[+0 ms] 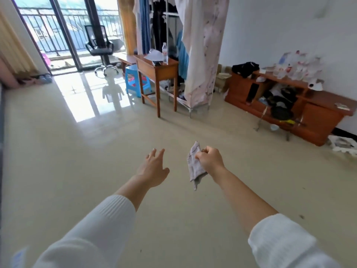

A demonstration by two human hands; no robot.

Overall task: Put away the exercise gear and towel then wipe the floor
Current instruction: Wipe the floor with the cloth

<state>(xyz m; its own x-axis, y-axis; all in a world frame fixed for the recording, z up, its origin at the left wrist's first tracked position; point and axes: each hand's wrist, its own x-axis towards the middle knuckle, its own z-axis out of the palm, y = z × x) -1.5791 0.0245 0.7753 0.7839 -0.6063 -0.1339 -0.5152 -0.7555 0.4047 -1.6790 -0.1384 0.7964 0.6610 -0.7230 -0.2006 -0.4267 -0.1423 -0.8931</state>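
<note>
- Plainly, the right hand [209, 160] has its fingers curled into a fist around a small grey cloth [194, 167]. The cloth sticks up past the knuckles and hangs down below the wrist, clear of the floor.
- The left hand [153, 167] holds nothing. Its fingers [159, 154] are stretched forward and slightly spread, thumb out to the side, palm facing down.
- Both hands are held out in front of the person, side by side but apart, above the floor; neither touches it.
- Both forearms are bare up to white ribbed sleeves [100, 229] that end short of the wrists.
- The pale, glossy tiled floor [77, 151] lies under the hands. It has a few small dark specks near the right sleeve and a bright patch of daylight toward the far left.
- Farther off stands a wooden table [154, 69] with a clear plastic bottle [164, 52] upright on it and papers beside the bottle. A blue plastic stool [133, 80] sits just beside the table on its left.
- Behind the table is a fabric-covered wardrobe [199, 45], its front open, with clothes hanging inside.
- To the right, against the white wall, is a low reddish-brown cabinet [318, 117] cluttered with items, with a black garment [245, 68] on its left end.
- A black office chair [101, 51] stands by the glass balcony door [58, 35] at the far left.
</note>
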